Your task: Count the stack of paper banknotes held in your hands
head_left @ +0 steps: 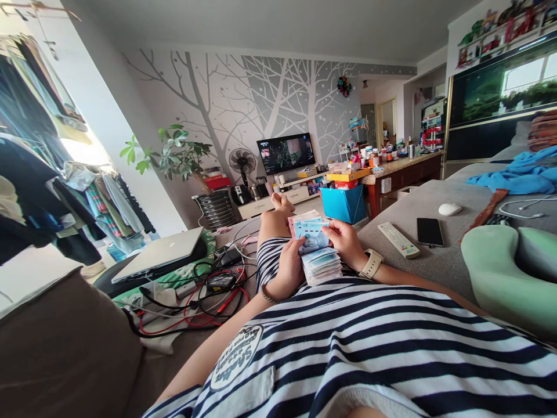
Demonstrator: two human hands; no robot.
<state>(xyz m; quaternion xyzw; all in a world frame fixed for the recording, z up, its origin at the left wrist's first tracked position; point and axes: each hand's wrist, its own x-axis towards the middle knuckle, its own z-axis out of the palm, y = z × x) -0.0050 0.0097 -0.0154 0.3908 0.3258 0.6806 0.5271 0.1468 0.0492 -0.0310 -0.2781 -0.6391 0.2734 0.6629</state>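
Note:
My left hand point(287, 270) is closed around a thick stack of banknotes point(322, 268), its thumb pressed on the near face. Blue notes point(313, 237) stand up in front of my thumb, and pinkish notes point(304, 216) show behind them. With thumb and fingers, my right hand point(347, 244) pinches the right edge of the blue notes. Bent-over note ends hang toward my lap below both hands. How many notes each hand grips is hidden.
Right of my legs on the sofa lie a remote control point(398, 240), a phone point(430, 232), a white mouse point(449, 209) and a green neck pillow point(500, 278). A laptop point(159, 255) and tangled cables point(213, 296) lie on the left. A blue box point(343, 204) stands beyond my feet.

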